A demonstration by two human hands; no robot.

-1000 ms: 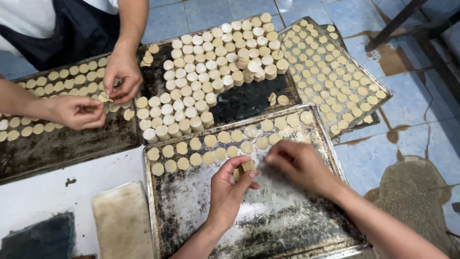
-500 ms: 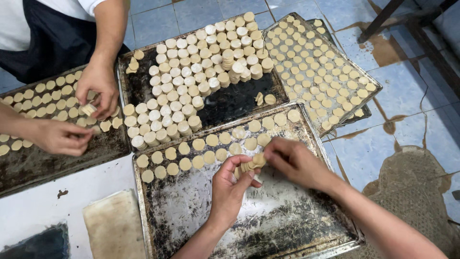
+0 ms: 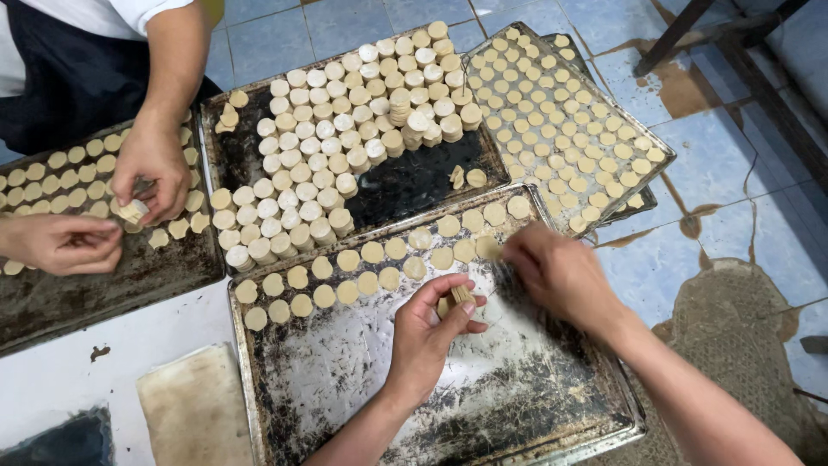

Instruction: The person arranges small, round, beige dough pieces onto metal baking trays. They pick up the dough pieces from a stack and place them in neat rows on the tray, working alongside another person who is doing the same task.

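Your left hand (image 3: 427,332) still clamped on small stack of dough discs (image 3: 457,299), over baking tray (image 3: 526,406) middle; your right hand (image 3: 552,272) shifted toward tray's far rim, fingers together, pinching disc there; row growing

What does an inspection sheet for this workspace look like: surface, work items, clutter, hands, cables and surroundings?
Surface: pale worktop carrying dark, worn baking trays.
Work items: near tray with two partial rows of dough discs along its far edge; small stack of discs in the left hand.
Clutter: flat beige pad beside the near tray; middle tray of stacked discs; filled tray on the right.
Hands: left hand grips the stack; right hand low over the tray beside the row, blurred; a co-worker's hands over the far left tray.
Cables: nothing seen.
Surroundings: stained blue tile floor.
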